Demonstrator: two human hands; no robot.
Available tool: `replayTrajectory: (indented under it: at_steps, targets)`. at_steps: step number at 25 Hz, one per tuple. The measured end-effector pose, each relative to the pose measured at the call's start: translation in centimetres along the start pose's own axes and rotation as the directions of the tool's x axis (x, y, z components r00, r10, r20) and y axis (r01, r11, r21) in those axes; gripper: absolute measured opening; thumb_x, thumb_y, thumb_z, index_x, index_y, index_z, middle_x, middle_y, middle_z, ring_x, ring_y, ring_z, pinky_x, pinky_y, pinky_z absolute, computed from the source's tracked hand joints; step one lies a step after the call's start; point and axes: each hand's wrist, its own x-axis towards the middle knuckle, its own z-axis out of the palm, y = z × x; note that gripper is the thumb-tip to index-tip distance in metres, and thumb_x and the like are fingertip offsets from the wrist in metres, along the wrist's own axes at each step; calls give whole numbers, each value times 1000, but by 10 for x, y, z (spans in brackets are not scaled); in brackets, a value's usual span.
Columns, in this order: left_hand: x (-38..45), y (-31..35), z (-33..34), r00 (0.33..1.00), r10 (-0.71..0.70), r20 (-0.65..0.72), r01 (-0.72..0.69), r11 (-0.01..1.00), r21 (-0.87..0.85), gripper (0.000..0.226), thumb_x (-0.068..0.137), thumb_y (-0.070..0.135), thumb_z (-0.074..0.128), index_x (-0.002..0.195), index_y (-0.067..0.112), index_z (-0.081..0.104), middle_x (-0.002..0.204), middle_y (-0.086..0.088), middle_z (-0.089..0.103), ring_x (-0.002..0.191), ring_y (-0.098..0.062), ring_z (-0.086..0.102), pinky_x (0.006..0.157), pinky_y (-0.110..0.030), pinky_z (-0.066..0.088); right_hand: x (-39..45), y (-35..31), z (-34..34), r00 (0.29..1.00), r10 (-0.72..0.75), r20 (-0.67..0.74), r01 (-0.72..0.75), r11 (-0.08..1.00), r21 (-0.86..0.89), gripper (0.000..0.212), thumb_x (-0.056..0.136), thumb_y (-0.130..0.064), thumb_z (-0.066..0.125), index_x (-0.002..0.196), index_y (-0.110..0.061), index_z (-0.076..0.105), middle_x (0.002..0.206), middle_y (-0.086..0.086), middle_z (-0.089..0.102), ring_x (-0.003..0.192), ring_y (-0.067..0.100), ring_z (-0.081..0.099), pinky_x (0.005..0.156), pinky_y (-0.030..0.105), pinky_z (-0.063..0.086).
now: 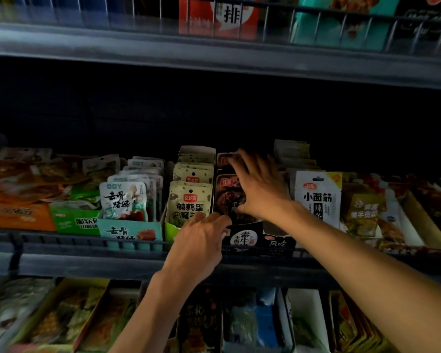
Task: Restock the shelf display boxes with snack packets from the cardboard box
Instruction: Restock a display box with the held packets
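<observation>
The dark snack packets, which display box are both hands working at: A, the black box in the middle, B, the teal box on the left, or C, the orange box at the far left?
A: the right hand and left hand are both on the dark snack packets standing in the black box.

A single head-worn view looks forward and slightly down, close to a dim store shelf (143,261). The middle tier fills the centre, the tier above crosses the top, the lower tier sits near. Both forearms enter from the bottom edge.
</observation>
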Motion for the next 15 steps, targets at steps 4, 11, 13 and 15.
replayTrajectory:
  at_steps: [4,11,13,15]
  targets:
    - [0,1,1,1000,-9,3,9,1000,9,19,96,14,52,112,21,58,105,3,64,94,-23,49,71,-36,43,2,11,0,998,-9,58,8,1000,27,132,66,-55,82,156,-18,-8,165,6,7,151,25,11,120,47,-6]
    - [2,1,4,1000,-4,-9,4,1000,30,14,95,16,52,107,22,56,103,4,62,91,-24,53,70,-36,44,1,14,-10,997,-26,75,6,968,250,98,78,-46,74,155,-23,18,159,2,28,145,25,27,122,45,10]
    - [1,1,3,999,-1,-34,4,996,93,9,95,26,52,102,23,58,104,6,61,96,-25,54,74,-38,43,-2,20,-15,999,16,44,-33,912,410,92,80,-38,73,154,-25,20,157,2,29,143,27,29,117,42,26]
    - [4,2,1,998,-12,-55,22,983,184,24,94,41,46,98,24,62,109,7,62,104,-26,52,79,-42,41,-7,34,-24,995,86,-44,-54,874,484,69,87,-28,68,148,-20,36,149,6,42,135,27,39,108,38,36]
